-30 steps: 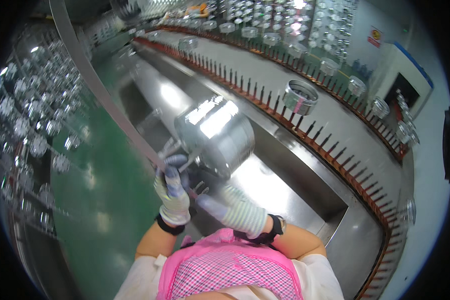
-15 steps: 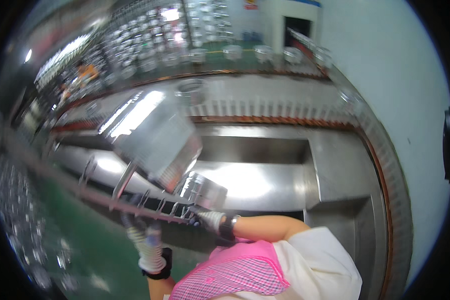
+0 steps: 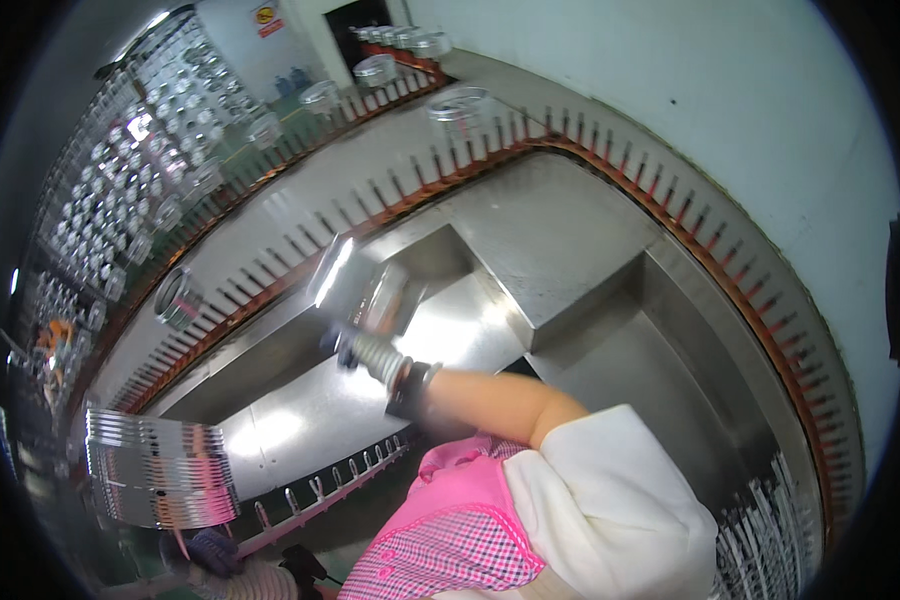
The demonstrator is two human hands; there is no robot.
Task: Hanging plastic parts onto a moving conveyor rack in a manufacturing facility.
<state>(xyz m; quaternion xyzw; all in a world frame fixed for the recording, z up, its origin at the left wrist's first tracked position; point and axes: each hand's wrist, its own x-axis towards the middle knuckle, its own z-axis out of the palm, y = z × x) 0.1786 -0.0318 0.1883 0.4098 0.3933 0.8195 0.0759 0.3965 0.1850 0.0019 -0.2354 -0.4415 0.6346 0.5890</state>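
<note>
My right hand (image 3: 370,355), in a striped glove with dark fingertips, is closed on a shiny silver metal piece (image 3: 365,285) above the steel trough. Motion blurs the piece, and its exact kind does not show. At the lower left my left hand (image 3: 215,560), gloved alike, has its fingers curled round a pinkish rack bar (image 3: 295,518) lined with upright metal prongs. Just above that hand, a stack of mirror-bright plates (image 3: 160,470) sits at the bar's left end. Part of the left hand is hidden behind the bar and the stack.
A curved conveyor with upright pins (image 3: 710,240) runs round the steel trough (image 3: 270,420). Shiny round parts (image 3: 178,298) stand along it. Loose metal rods (image 3: 765,535) lie at the lower right. Racks of shiny parts (image 3: 140,170) hang at the back left.
The view has swung right. The plate stack and left hand are now at the lower left. The small silver piece, formerly near the rack, is now raised away from it in my right hand.
</note>
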